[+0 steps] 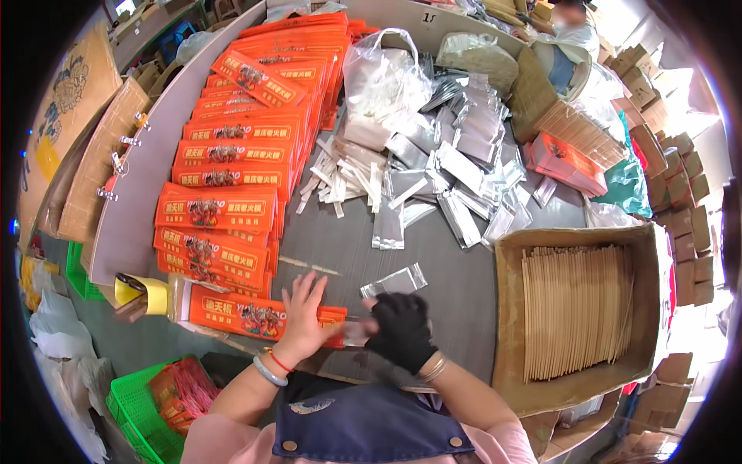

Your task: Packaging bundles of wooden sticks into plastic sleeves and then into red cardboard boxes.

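My left hand (305, 319), bare, lies with its fingers spread over the right part of an orange printed paper sleeve (239, 313) at the near edge of the table. My right hand (398, 329), in a black fingerless glove, is curled closed just right of the sleeve's end, its fingertips blurred. At those fingertips a silver packet (355, 334) shows, reaching toward the sleeve; part of it is hidden. Another silver packet (396, 280) lies flat just beyond my right hand. Stacked orange sleeves (216, 209) run in overlapping rows up the left side.
A heap of silver packets (464, 178) and white paper strips (344, 174) covers the far middle, beside a clear plastic bag (386, 85). On the right, a cardboard box (510, 309) holds wooden chopsticks (576, 309). A green basket (127, 402) stands lower left. A person (568, 46) sits at far right.
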`<state>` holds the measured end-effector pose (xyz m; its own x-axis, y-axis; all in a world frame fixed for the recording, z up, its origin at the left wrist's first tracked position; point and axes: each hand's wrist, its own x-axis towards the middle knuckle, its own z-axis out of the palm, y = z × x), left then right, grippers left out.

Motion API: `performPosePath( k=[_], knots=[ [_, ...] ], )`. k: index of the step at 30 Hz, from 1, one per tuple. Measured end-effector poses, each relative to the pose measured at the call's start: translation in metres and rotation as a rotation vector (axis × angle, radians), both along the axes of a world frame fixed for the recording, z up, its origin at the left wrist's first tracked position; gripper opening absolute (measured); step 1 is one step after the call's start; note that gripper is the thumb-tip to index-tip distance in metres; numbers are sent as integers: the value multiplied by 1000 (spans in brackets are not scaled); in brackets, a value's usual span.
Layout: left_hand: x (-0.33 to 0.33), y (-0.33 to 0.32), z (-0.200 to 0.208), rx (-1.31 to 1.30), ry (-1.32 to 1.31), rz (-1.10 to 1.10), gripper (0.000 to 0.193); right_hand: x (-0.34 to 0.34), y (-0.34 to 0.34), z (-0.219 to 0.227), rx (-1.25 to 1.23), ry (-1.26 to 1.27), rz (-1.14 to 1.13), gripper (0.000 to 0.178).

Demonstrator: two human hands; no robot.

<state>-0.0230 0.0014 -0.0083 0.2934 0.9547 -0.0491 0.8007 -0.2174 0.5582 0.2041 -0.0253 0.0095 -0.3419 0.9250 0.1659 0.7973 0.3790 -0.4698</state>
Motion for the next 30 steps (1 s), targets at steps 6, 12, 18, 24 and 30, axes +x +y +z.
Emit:
performPosePath(
  k=[6, 12, 18, 24, 30],
  knots=[
    [35, 98, 0, 281, -274, -9, 45, 59, 109, 3, 90, -100, -263, 53],
    [83, 163, -8, 412, -306, -15, 42, 58, 214, -13, 77, -146, -288, 56],
    [78, 179, -18, 457, 31, -212, 46, 30, 205, -32, -52, -227, -287, 63],
    [59, 131, -2, 450, 48, -252, 38, 13, 146, -48, 92, -124, -331, 56],
    [31, 112, -1, 481, 21, -324, 28, 15, 92, -25, 23, -74, -322, 57]
  ],
)
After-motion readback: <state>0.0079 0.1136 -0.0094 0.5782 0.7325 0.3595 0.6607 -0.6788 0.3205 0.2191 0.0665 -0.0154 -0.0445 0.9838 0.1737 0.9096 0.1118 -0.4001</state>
